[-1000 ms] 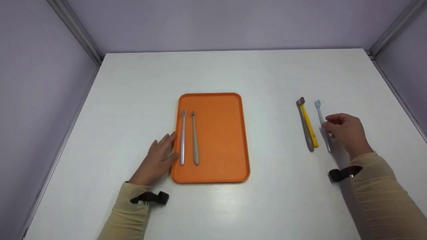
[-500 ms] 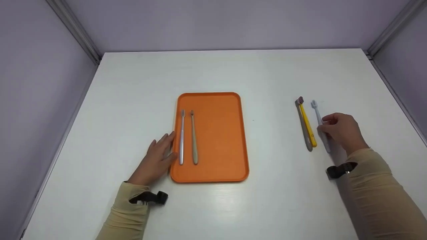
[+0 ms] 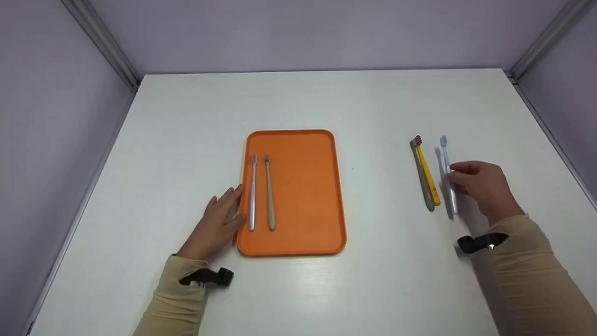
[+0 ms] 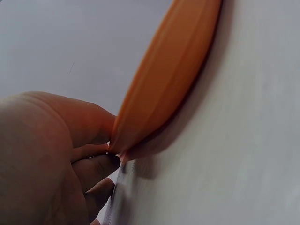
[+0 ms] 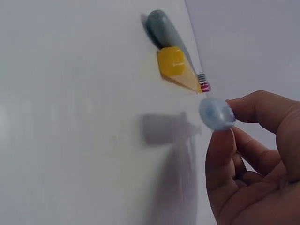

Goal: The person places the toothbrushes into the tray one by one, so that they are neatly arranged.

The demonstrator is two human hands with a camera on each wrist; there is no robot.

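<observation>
My right hand (image 3: 480, 184) pinches a pale blue toothbrush (image 3: 448, 179) by the middle of its handle and holds it just above the white table (image 3: 326, 98); its shadow lies beside it. In the right wrist view the handle end of that toothbrush (image 5: 216, 113) sits between thumb and fingers. Left of it lie a yellow toothbrush (image 3: 426, 173) and a grey toothbrush (image 3: 420, 176), side by side. My left hand (image 3: 215, 225) rests flat against the left edge of an orange tray (image 3: 308, 196), where a silver toothbrush (image 3: 252, 192) and a beige toothbrush (image 3: 269, 192) lie parallel.
Lilac walls (image 3: 56, 121) close in the table on the left, back and right. The tray's rim (image 4: 164, 79) fills the left wrist view, with my fingers against it. Bare tabletop lies between the tray and the loose toothbrushes.
My right hand has closed on the pale blue toothbrush and lifted it slightly off the table, shifting it a little left. The left hand stays at the tray's edge.
</observation>
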